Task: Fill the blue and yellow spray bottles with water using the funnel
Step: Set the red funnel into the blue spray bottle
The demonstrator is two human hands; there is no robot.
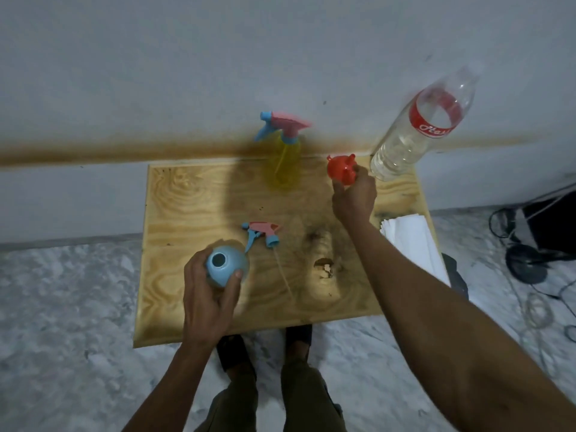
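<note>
The right hand [353,194] pinches the red funnel [341,169] at the far side of the table [174,194], close beside the water bottle [414,132], which stands uncapped at the far right corner. The left hand [207,294] curls round the blue bottle [226,266] at the near side; its neck is open, and its sprayer [261,233] lies just beyond. The yellow bottle [285,160], sprayer on, stands near the wall. Next, I judge, the funnel goes across to the blue neck: seat the spout squarely inside, keep the bottle upright and braced, and pour slowly so nothing overflows. A tissue stack [411,235] sits at the right edge.
</note>
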